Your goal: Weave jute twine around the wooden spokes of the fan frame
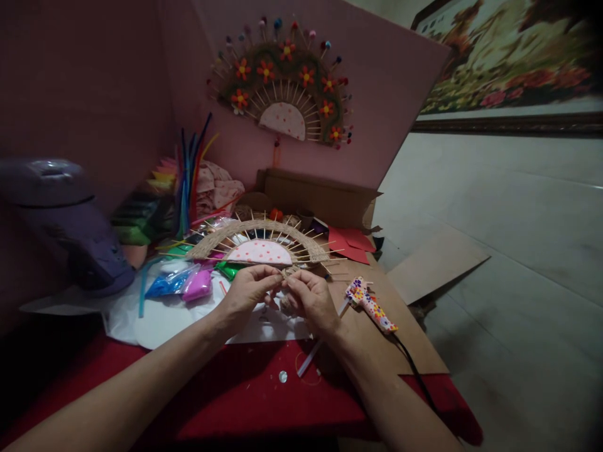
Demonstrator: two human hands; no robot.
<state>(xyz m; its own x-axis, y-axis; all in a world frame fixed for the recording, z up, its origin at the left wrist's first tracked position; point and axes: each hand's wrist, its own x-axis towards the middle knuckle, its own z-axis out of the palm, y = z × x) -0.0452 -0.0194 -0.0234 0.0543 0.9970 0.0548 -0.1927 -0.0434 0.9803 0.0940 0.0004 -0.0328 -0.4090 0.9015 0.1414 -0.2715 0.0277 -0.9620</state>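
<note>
Red cloth (245,389) lies beside a pale tiled wall (527,220); both hands (252,290) (311,300) pinch brown twine (288,272).

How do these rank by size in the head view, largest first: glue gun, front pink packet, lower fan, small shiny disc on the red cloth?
1. Lower fan
2. Glue gun
3. Front pink packet
4. Small shiny disc
</note>
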